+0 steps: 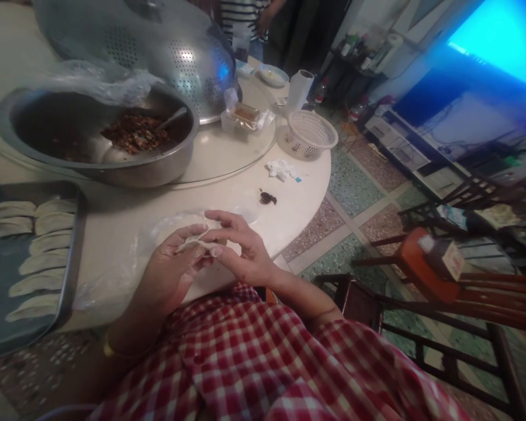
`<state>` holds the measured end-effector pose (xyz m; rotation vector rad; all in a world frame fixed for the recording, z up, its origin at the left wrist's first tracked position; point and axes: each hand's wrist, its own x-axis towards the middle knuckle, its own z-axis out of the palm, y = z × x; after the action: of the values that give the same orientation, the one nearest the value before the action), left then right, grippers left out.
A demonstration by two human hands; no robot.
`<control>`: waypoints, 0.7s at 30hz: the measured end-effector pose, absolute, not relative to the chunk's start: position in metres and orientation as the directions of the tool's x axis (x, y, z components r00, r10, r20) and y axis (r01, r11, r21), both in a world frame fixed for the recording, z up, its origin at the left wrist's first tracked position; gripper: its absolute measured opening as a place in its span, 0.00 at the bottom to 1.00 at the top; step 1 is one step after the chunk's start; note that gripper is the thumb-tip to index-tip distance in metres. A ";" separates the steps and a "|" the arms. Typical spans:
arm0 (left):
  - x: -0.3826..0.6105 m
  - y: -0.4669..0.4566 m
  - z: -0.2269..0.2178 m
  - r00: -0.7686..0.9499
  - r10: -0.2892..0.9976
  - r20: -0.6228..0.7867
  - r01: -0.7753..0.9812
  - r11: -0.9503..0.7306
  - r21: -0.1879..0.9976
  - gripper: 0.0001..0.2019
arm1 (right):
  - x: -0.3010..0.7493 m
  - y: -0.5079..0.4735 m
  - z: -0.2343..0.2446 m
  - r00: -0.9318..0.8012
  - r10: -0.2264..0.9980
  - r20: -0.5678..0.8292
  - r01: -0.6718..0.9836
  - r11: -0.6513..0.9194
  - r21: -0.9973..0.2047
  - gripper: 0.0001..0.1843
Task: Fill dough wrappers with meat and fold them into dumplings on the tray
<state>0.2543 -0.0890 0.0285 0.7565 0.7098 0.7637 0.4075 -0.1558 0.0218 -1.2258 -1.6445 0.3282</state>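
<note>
Left hand (169, 269) gripping dumpling dough (193, 241); right hand (248, 248) pinching its edge. Folded dumplings (46, 261) lying in metal tray (79, 234), left. Steel bowl (144, 173) standing beyond tray.

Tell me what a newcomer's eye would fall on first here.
The glowing blue screen at the upper right would probably catch the eye first. Next might come the big metal bowl of dark filling at upper left, with a tray of dumplings below. In the centre, the left hand and right hand hold a piece of dough.
</note>
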 end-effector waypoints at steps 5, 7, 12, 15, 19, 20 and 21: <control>0.258 -0.089 0.030 0.490 0.826 -0.278 -0.332 0.472 0.817 0.18 | 0.407 -0.157 0.025 0.061 0.746 0.664 0.612 0.498 -0.615 0.12; 0.259 -0.089 0.031 0.476 0.836 -0.274 -0.335 0.461 0.822 0.19 | 0.408 -0.157 0.026 0.075 0.750 0.657 0.616 0.483 -0.623 0.12; 0.259 -0.089 0.032 0.474 0.839 -0.268 -0.345 0.457 0.820 0.19 | 0.408 -0.157 0.025 0.077 0.803 0.591 0.646 0.412 -0.643 0.11; 0.256 -0.088 0.030 0.490 0.826 -0.279 -0.326 0.471 0.820 0.19 | 0.408 -0.156 0.022 0.023 0.834 0.552 0.699 0.381 -0.605 0.12; 0.253 -0.088 0.026 0.528 0.797 -0.292 -0.286 0.491 0.823 0.19 | 0.407 -0.153 0.018 -0.026 0.839 0.544 0.727 0.389 -0.566 0.13; 0.253 -0.088 0.025 0.531 0.794 -0.296 -0.282 0.495 0.822 0.19 | 0.407 -0.152 0.017 -0.031 0.838 0.544 0.731 0.390 -0.560 0.13; 0.253 -0.088 0.024 0.528 0.794 -0.301 -0.283 0.498 0.820 0.19 | 0.407 -0.151 0.016 -0.034 0.837 0.546 0.734 0.392 -0.555 0.12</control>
<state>0.2531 -0.0876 0.0241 0.7917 0.7470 0.7301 0.4068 -0.1514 0.0162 -1.3697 -1.7897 0.1505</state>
